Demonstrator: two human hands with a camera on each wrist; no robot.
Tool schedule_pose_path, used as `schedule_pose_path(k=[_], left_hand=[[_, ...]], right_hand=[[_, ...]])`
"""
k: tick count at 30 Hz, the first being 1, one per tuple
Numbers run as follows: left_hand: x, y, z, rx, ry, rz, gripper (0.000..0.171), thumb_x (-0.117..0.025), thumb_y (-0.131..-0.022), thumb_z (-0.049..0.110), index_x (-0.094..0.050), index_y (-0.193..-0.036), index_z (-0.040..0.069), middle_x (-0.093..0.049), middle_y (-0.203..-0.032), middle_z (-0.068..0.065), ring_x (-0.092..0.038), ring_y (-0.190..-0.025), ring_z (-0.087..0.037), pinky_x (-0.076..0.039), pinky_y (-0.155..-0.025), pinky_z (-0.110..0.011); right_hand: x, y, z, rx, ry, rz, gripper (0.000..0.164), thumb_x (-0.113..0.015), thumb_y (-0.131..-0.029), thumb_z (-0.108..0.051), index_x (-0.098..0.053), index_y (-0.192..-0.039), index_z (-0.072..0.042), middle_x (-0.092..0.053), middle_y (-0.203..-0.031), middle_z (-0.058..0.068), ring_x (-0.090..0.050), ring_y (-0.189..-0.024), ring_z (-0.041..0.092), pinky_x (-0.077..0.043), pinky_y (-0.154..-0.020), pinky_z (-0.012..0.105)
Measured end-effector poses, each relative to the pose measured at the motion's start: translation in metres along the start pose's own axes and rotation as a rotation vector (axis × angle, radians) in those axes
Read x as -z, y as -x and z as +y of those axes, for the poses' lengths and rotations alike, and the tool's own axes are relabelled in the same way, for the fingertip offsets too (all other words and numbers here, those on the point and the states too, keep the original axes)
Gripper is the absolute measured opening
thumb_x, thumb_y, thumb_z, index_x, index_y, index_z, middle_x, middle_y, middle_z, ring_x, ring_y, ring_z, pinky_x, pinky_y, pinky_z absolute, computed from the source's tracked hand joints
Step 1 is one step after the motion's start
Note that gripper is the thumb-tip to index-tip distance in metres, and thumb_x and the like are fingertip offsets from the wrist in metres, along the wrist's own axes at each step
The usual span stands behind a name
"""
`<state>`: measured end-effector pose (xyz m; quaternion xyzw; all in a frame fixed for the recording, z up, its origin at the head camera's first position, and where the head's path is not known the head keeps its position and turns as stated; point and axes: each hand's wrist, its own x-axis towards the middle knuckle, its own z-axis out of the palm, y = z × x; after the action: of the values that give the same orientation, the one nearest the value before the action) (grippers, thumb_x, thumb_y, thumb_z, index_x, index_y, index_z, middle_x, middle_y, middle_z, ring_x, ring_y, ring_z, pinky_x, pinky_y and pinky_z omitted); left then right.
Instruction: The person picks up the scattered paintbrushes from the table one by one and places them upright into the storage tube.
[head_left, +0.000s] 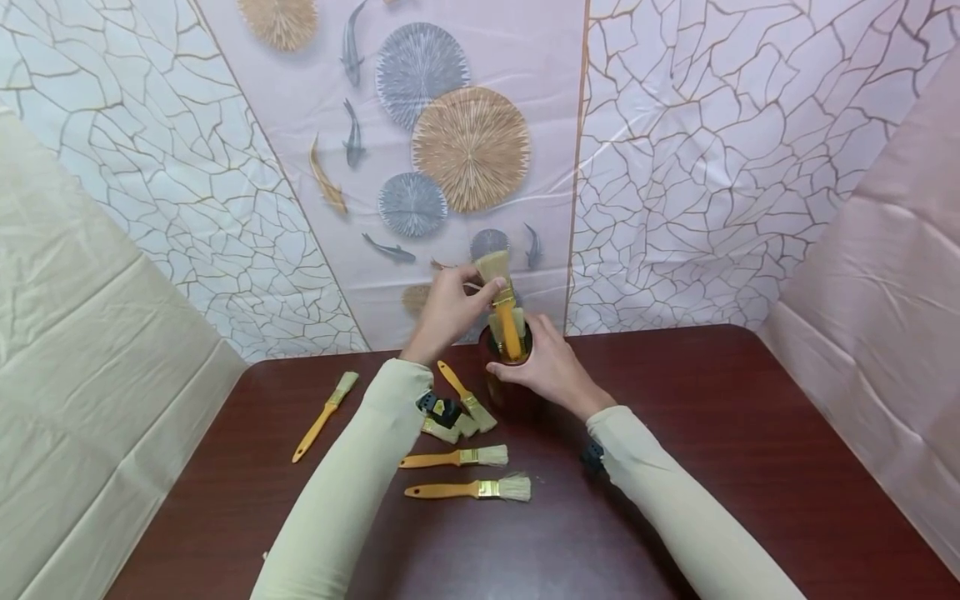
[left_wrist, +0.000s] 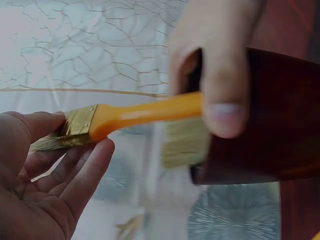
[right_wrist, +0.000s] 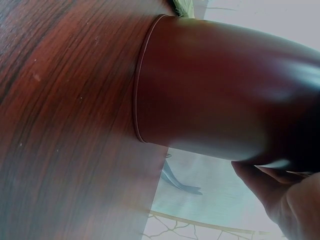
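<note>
My left hand [head_left: 450, 307] pinches a paintbrush [head_left: 510, 333] by its metal band and bristles. The brush points bristles up, with its yellow handle reaching down into the mouth of a dark red cylindrical holder [left_wrist: 275, 125]. Around the rim of that holder my right hand [head_left: 553, 371] keeps its grip, thumb in front and fingers on the far side. Pale bristles of another brush [left_wrist: 184, 142] stick up out of the holder's mouth, beside the held handle. In the right wrist view the holder's base [right_wrist: 150, 80] stands upright at the tabletop.
Several yellow-handled brushes lie on the dark wooden table [head_left: 720, 467]: one at the left [head_left: 324, 418], two lying sideways in front [head_left: 454, 457] [head_left: 468, 490], and a small group [head_left: 467, 395] partly hidden by the left wrist. A patterned cloth [head_left: 465, 150] hangs behind the table.
</note>
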<state>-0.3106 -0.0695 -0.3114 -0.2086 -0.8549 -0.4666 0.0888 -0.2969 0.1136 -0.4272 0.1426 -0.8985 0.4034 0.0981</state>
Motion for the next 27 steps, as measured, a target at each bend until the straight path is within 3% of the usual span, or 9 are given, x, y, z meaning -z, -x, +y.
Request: schedule_pose_path(k=[6,11,15,20,27], left_hand=[[-0.008,0.007,-0.021,0.034,-0.103,0.001,0.020,-0.074,-0.101,0.026,-0.075,-0.106,0.007,-0.076,-0.090,-0.008,-0.074,-0.081,-0.024,-0.058,-0.071,-0.035],[-0.014,0.014,-0.030,0.046,-0.171,-0.007,0.016,-0.079,-0.097,0.026,-0.075,-0.094,0.011,-0.069,-0.075,-0.001,-0.059,-0.061,-0.014,-0.047,-0.059,-0.030],[-0.019,0.018,-0.034,0.067,-0.241,-0.011,0.020,-0.078,-0.097,0.028,-0.077,-0.087,0.011,-0.065,-0.070,0.002,-0.048,-0.058,-0.012,-0.040,-0.059,-0.029],[-0.024,0.023,-0.040,0.107,-0.303,-0.013,0.018,-0.080,-0.096,0.030,-0.077,-0.091,0.013,-0.063,-0.067,0.003,-0.048,-0.055,-0.013,-0.040,-0.056,-0.029],[-0.025,0.025,-0.040,0.124,-0.308,-0.018,0.023,-0.079,-0.097,0.035,-0.075,-0.097,0.012,-0.067,-0.073,-0.001,-0.053,-0.058,-0.014,-0.043,-0.057,-0.031]], right_hand=[[-0.001,0.000,-0.002,0.010,0.014,0.010,0.103,-0.087,-0.079,-0.061,-0.041,-0.158,-0.014,-0.050,-0.120,0.005,-0.058,-0.100,0.027,-0.053,-0.093,0.049],[-0.001,0.000,-0.002,0.015,0.027,0.017,0.102,-0.087,-0.079,-0.060,-0.042,-0.158,-0.015,-0.051,-0.117,0.005,-0.058,-0.097,0.027,-0.054,-0.088,0.048],[-0.001,0.000,-0.001,0.021,0.035,0.022,0.101,-0.086,-0.078,-0.061,-0.042,-0.158,-0.017,-0.050,-0.118,0.004,-0.057,-0.096,0.026,-0.054,-0.085,0.046],[-0.001,0.000,-0.002,0.030,0.037,0.021,0.103,-0.085,-0.078,-0.063,-0.041,-0.158,-0.016,-0.051,-0.120,0.005,-0.056,-0.098,0.027,-0.054,-0.086,0.048],[-0.001,0.000,-0.001,0.032,0.039,0.026,0.105,-0.085,-0.079,-0.061,-0.040,-0.159,-0.013,-0.052,-0.120,0.008,-0.056,-0.097,0.028,-0.053,-0.086,0.048]])
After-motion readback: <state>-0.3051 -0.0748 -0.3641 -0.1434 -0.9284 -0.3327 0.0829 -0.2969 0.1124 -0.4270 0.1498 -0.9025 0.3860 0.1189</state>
